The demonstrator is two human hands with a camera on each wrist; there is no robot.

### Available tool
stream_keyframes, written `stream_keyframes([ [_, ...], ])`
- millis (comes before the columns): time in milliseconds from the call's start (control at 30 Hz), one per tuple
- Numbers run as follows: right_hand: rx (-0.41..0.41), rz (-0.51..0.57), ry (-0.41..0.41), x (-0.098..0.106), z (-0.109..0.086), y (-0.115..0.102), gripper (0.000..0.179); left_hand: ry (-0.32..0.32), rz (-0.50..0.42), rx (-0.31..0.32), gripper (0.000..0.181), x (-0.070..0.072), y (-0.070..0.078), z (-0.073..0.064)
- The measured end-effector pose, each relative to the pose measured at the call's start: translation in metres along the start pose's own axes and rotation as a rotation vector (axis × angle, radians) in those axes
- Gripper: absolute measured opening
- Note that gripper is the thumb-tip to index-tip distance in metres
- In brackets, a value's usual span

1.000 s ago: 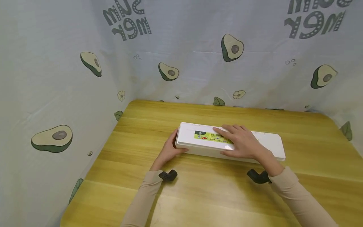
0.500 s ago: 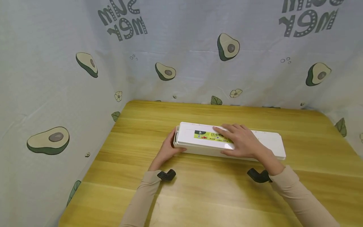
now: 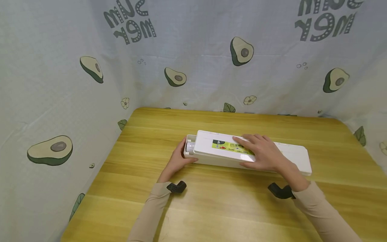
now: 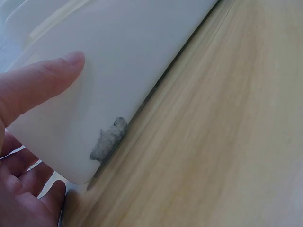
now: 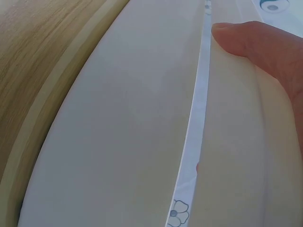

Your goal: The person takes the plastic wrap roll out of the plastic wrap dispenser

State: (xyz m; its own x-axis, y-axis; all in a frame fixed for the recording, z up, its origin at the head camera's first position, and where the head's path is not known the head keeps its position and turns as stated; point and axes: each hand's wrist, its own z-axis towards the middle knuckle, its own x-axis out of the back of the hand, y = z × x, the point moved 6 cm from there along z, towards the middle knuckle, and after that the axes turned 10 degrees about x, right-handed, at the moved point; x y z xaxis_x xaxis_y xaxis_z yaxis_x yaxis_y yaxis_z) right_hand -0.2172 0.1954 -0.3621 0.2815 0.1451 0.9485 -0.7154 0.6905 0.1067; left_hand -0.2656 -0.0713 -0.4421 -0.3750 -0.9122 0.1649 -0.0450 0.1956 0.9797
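Note:
A long white cling film box (image 3: pixel 216 161) lies on the wooden table. Its white lid (image 3: pixel 204 143) bears a yellow-green label and sits shifted to the right of the box's left end. In that uncovered end shows the pale end of a roll (image 3: pixel 190 147). My left hand (image 3: pixel 177 160) grips the box's left end, thumb on the front wall and fingers behind, as the left wrist view also shows. My right hand (image 3: pixel 263 153) holds the lid across its middle, fingers on top and thumb (image 5: pixel 241 40) on the lid's front side. Part of the label is hidden under it.
The wooden table (image 3: pixel 217 208) extends around the box on all sides. A curtain (image 3: pixel 205 90) with avocado prints hangs behind the table and along its left. A grey patch (image 4: pixel 109 142) marks the box's lower front edge.
The lid has slid to the right along with my right hand, uncovering the box's left end and the roll inside. My left hand keeps its hold on that end.

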Motion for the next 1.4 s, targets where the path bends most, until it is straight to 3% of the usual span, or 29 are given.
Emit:
stream_keyframes([
  [433, -0.020, 0.013, 0.012, 0.005, -0.011, 0.001, 0.084, 0.034, 0.023, 0.007, 0.096, 0.002, -0.004, -0.001],
  [767, -0.073, 0.017, -0.041, 0.003, -0.022, 0.007, 0.084, 0.064, 0.059, 0.010, 0.095, 0.003, -0.002, -0.009],
  [1400, -0.145, 0.010, -0.023, 0.017, -0.047, 0.010, 0.084, 0.031, 0.056, 0.008, 0.095, -0.002, 0.004, -0.008],
])
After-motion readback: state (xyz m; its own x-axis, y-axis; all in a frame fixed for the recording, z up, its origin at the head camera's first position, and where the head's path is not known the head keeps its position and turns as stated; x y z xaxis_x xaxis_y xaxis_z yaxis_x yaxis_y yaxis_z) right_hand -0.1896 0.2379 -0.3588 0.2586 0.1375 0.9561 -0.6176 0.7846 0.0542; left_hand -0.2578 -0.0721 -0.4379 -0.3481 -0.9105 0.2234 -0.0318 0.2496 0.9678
